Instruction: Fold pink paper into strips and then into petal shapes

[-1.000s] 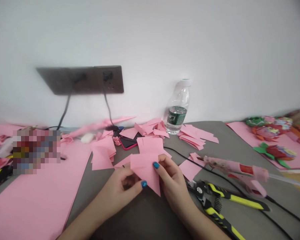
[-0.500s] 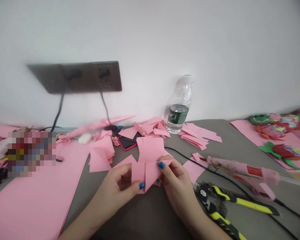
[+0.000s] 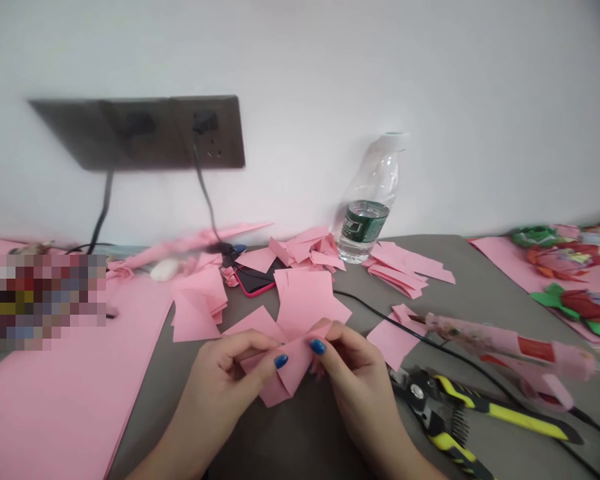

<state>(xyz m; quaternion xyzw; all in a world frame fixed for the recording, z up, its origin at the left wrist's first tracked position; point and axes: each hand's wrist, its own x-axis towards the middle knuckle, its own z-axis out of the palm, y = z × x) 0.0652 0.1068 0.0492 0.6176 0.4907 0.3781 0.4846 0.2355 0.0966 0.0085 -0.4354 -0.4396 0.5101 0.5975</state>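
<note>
Low in the middle of the view, both hands pinch one small folded piece of pink paper [image 3: 287, 373] just above the grey table [image 3: 300, 440]. My left hand [image 3: 230, 380] grips its left side, thumb on top. My right hand [image 3: 355, 373] grips its right side, thumb pressed on the fold. Both thumbnails are painted blue. More pink squares [image 3: 305, 297] lie just behind the hands.
A pink hot-glue gun [image 3: 510, 347] and yellow-black pliers [image 3: 455, 413] lie to the right. A large pink sheet [image 3: 55, 393] covers the left. A water bottle [image 3: 367, 200], a phone [image 3: 253, 280], paper stacks [image 3: 405, 270], cables and a wall socket panel [image 3: 140, 133] stand behind. Paper flowers [image 3: 570, 267] sit far right.
The pink piece has been folded smaller and narrower between my fingers. The hands have drawn closer together, and the view has tilted slightly.
</note>
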